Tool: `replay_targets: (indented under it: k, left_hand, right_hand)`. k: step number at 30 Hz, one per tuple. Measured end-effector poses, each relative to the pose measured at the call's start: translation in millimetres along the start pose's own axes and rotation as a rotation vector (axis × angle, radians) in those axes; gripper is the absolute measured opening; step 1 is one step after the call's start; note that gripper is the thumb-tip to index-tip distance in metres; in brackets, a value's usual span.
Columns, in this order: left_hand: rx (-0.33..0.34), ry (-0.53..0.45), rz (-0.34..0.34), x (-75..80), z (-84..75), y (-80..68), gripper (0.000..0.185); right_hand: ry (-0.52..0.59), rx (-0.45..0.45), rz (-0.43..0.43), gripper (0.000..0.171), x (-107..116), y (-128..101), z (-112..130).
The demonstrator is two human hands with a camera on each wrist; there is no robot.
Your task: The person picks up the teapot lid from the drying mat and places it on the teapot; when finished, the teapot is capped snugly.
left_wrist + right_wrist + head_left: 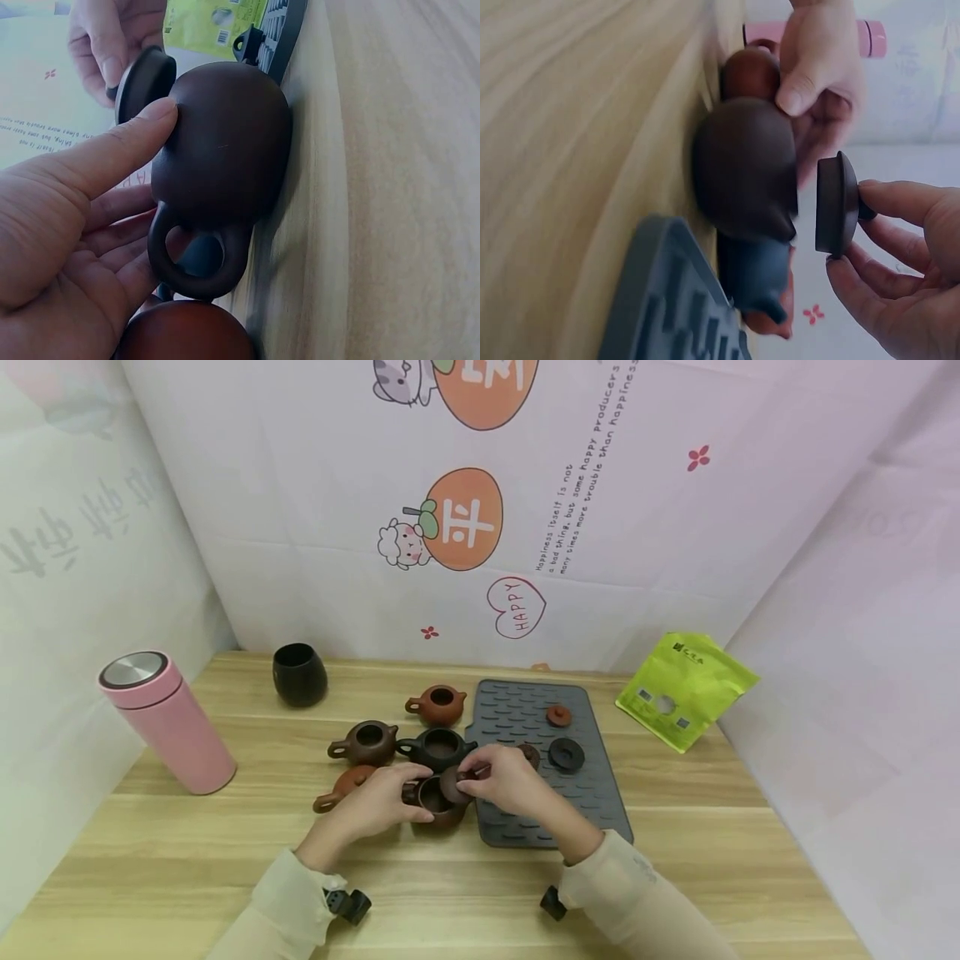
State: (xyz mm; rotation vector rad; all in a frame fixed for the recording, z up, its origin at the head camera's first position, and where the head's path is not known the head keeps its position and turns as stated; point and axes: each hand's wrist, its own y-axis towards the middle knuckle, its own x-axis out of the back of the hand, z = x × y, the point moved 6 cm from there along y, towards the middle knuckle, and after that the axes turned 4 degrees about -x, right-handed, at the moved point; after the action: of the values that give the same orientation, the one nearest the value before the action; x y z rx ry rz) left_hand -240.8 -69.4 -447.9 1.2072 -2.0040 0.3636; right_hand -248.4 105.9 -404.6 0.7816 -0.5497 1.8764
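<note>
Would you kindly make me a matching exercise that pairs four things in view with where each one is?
1. Pink cylindrical flask
2. Flat lime-green pouch
3. Small round orange-brown lid
4. Round dark brown lid

A. On the grey ribbed mat
B. Pinched by the right hand
C. Right of that mat
D. Left of the black rounded cup

Pairs: 1-D, 2-C, 3-A, 4-B

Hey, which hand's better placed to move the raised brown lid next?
Probably the right hand: it pinches the lid by its knob, above the open teapot. The left hand is already holding that teapot, so it seems better placed to steady it.
</note>
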Motion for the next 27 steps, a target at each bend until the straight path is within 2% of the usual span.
replay_targets:
  k: [7, 15, 27]
  left_hand:
    - [0.001, 0.002, 0.014, 0.8, 0.4, 0.2, 0.058]
    - [-0.002, 0.008, 0.011, 2.4, 0.0, 0.4, 0.056]
    - [0.001, 0.011, 0.022, 2.0, -2.5, -0.1, 0.054]
  right_hand:
    - [-0.071, 0.037, 0.003, 0.012, -18, 5, 11]
    - [-0.144, 0.089, -0.015, 0.013, -27, 6, 19]
    - [-0.165, 0.090, 0.003, 0.014, -34, 4, 17]
